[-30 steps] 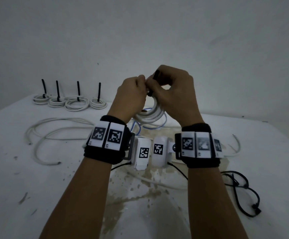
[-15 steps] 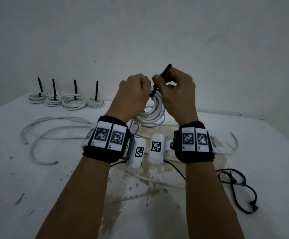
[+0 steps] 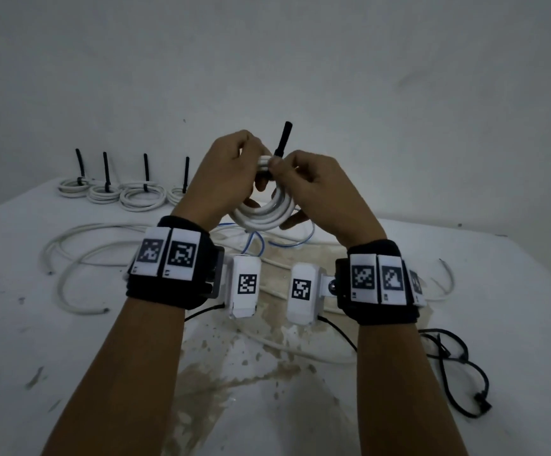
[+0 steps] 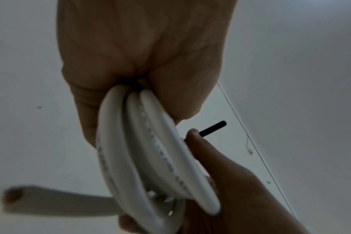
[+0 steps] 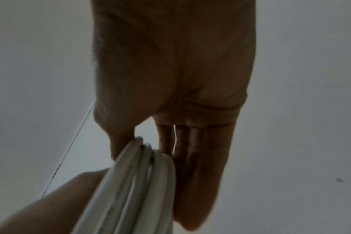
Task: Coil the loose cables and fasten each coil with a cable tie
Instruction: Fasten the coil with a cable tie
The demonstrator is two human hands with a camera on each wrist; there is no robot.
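Above the table (image 3: pixel 514 291), the left hand (image 3: pixel 224 172) grips the white cable coil (image 3: pixel 264 212); the right hand (image 3: pixel 316 189) pinches it beside the upright black cable tie (image 3: pixel 282 139).

I cannot see the cable tie (image 3: pixel 281 139) head: both hands cover where it wraps the white cable coil (image 3: pixel 267 212). Right wrist view: coil runs off bottom edge. Left wrist view: cut cable end (image 4: pixel 12 197) blurred.
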